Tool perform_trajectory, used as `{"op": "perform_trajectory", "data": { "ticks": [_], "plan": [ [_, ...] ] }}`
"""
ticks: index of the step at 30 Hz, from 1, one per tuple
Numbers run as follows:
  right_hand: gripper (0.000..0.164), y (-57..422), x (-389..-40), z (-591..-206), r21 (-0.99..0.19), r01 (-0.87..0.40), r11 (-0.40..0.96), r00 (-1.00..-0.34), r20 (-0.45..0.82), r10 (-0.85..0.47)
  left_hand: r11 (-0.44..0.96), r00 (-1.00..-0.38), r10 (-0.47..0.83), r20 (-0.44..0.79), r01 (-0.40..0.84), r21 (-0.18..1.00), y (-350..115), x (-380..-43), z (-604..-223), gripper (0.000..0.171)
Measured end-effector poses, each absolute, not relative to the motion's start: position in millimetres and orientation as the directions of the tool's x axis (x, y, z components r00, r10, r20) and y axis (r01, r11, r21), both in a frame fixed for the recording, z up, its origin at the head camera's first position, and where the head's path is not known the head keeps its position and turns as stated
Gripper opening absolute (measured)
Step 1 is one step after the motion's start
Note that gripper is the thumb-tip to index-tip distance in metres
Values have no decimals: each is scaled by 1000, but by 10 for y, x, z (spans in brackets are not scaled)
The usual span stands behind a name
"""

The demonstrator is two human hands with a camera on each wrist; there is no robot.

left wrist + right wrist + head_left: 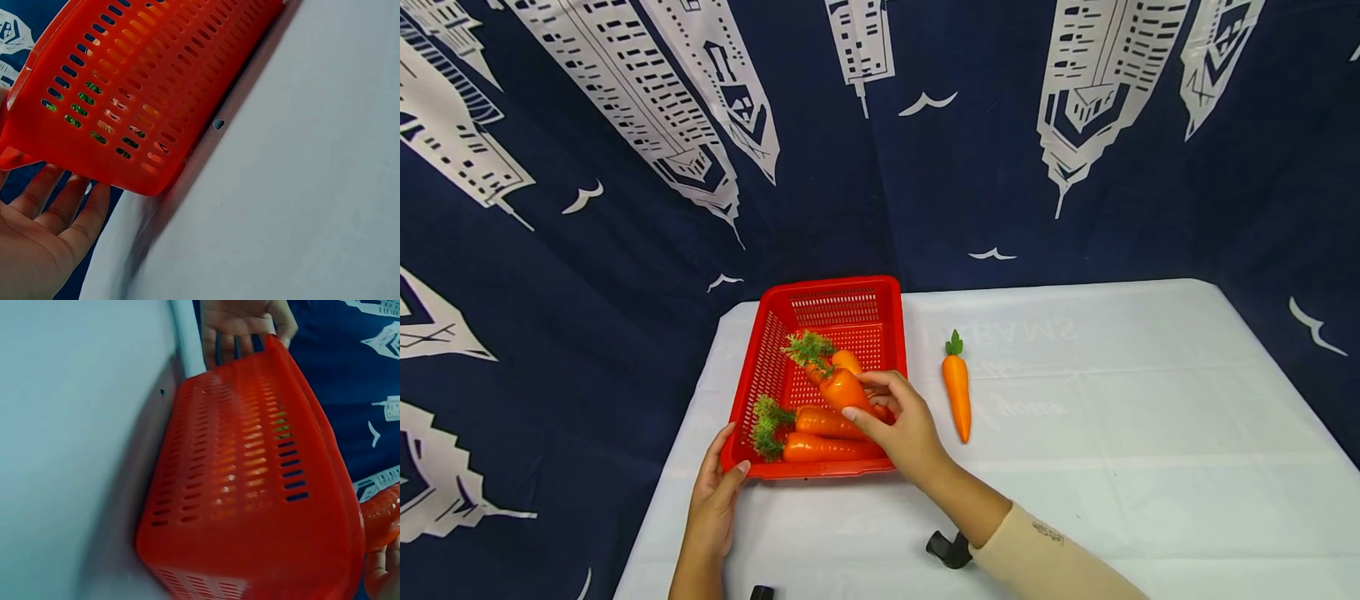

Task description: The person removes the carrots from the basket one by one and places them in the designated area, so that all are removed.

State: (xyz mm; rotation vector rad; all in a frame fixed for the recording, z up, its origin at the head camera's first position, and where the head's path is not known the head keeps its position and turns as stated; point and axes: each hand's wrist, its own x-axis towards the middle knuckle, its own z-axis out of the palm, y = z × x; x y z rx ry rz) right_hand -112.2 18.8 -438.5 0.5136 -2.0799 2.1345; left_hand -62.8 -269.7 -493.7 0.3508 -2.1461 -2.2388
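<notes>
Many white prints of buildings (628,96) and birds (583,197) mark the dark blue cloth (887,200) at the left and behind the white table (1112,433). Next along is the left hand (711,500), clamped on the near left corner of a red basket (842,308), its thumb on the rim and its fingers at the outer side. Below the basket, a small black thing (762,592) is cut off by the lower edge of the head view.

In the basket, 2 carrots (829,422) lie side by side at the near end, with frizzy green tops (769,427) to the left. At least 1 farther carrot (847,360) lies beyond them, partly hidden; the full count cannot be told.

Over the basket's right half, the right hand (917,437) pinches 1 held carrot (844,388) between thumb and fingers, thick end to the left, tip hidden by the hand. The right wrist view shows it above the rim. The hands are apart from each other.

Farther right, a black piece (950,550) lies beside the beige sleeve (1052,558). 1 loose carrot (957,387) rests on the table near the basket, leafy top pointing away from the person.
</notes>
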Motion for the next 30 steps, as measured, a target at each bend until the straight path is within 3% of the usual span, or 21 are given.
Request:
{"op": "perform_trajectory", "data": {
  "ticks": [30],
  "plan": [
    [44,755,-1298,-4312,-954,-242,-177,-970,234,67,-49,-975,-172,-137,-131,990,-2677,-625,-4927,62]
  ]
}}
